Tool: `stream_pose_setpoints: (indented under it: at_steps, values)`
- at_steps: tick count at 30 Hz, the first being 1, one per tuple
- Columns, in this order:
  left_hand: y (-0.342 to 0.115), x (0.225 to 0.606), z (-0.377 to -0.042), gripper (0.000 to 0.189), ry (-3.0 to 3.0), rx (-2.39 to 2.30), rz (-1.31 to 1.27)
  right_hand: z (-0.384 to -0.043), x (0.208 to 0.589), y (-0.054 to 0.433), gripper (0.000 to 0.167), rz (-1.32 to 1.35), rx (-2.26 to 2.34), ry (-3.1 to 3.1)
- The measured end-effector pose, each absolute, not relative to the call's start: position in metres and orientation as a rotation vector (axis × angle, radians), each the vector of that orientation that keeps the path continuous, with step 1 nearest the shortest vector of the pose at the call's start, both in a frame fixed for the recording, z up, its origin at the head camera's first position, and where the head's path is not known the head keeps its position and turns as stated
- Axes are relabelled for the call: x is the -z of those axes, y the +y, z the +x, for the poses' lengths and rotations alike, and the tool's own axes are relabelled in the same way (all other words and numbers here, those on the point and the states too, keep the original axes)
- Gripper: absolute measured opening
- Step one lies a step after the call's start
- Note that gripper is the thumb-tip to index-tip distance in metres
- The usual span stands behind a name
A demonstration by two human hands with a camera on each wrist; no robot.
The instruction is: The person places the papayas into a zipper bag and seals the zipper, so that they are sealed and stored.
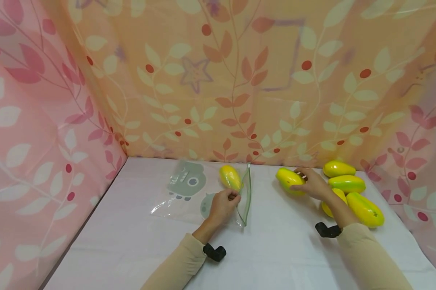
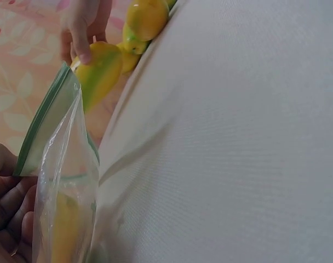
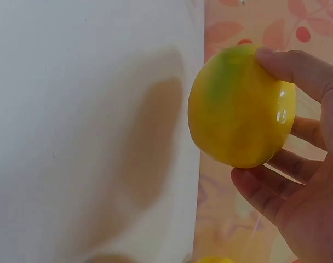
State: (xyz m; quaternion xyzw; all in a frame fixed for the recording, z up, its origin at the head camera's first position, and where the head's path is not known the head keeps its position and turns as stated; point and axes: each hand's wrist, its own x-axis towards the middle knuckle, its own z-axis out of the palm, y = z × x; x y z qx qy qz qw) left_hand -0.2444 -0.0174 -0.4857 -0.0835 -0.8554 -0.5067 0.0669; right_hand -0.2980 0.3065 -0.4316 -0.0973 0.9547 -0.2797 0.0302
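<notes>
A clear zip bag (image 1: pixel 183 209) with a green zip edge and grey cartoon prints lies on the white table. One yellow-green papaya (image 1: pixel 230 177) is inside it, close to the opening. My left hand (image 1: pixel 223 206) pinches the bag's edge by the mouth; the left wrist view shows the green zip strip (image 2: pixel 43 118) between thumb and fingers, the mouth standing apart. To the right, my right hand (image 1: pixel 314 184) grips another papaya (image 1: pixel 287 180) between thumb and fingers. In the right wrist view this papaya (image 3: pixel 237 109) is off the table, its shadow falling beside it.
Several more papayas (image 1: pixel 364 209) lie grouped at the table's right side, behind and beside my right forearm. Leaf-patterned curtains (image 1: pixel 232 80) stand along the back and both sides of the white table (image 1: pixel 131 249).
</notes>
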Motion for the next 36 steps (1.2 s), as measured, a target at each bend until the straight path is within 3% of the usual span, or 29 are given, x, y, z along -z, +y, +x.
stream_pose_setpoints:
  at_steps: [36]
  values:
    - [-0.016,0.483,-0.244,0.012,-2.549,1.523,-0.265,-0.294,0.443,0.213,0.065,-0.488,0.973,2.825]
